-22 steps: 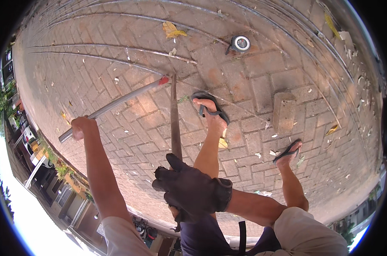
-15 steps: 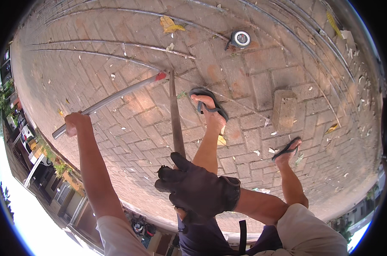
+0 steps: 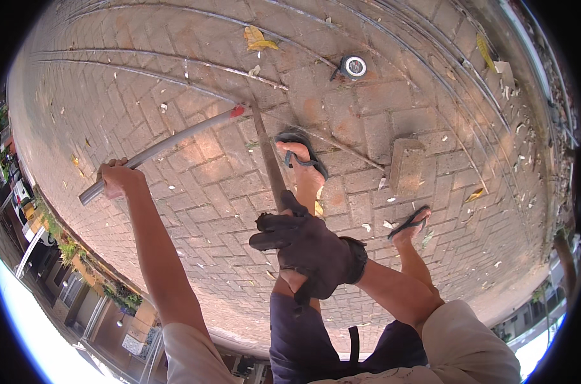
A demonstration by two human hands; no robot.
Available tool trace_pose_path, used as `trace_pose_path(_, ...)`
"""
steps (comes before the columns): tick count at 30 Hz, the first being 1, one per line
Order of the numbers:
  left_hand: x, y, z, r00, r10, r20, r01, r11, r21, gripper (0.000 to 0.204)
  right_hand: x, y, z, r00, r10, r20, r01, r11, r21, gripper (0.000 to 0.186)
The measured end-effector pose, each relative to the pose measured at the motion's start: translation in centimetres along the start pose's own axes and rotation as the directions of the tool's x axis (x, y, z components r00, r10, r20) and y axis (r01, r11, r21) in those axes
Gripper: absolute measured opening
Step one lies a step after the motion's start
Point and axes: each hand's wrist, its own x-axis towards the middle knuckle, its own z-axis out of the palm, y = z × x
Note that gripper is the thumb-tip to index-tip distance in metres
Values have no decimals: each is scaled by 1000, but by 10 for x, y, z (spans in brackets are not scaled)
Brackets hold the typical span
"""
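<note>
My bare left hand is closed round the near end of a grey metal pipe. The pipe slants away to the right, its red-marked far end near the tip of a thin metal rod on the paving. My right hand, in a torn black glove, grips a long brownish bar. That bar points away from me and its far end comes down beside the pipe's red end. Its near end is hidden under the glove. Some gloved fingers stick out to the left.
Several long thin rods lie across the brick paving. A round tape measure lies at the far middle. Right of my sandalled feet stands a loose brick block. Dry yellow leaves are scattered about.
My gloved right hand has moved farther from me, and the bar leans a little more to the left. My left hand keeps its hold on the pipe. The view has shifted slightly.
</note>
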Motion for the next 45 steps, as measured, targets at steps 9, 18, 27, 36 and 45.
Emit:
trace_pose_path(9,-235,19,-109,773,320,547,-136,927,-349,13,33,-13,-102,637,279,-719,259,800,541,40)
trace_pose_path(18,-155,13,-117,875,4,485,259,842,-473,12,-98,-85,-164,258,675,-692,-497,707,504,30)
trace_pose_path(27,-220,24,-157,685,303,663,-27,919,-392,16,-166,-51,-138,225,877,-424,-834,-52,-550,39)
trace_pose_path(36,-226,-86,-152,798,599,68,-414,626,-661,14,-320,66,-222,700,501,-509,-631,102,-769,32)
trace_pose_path(45,-69,-168,-193,921,-43,-387,-257,679,-687,7,-310,126,-275,522,697,-491,-340,-358,-870,32)
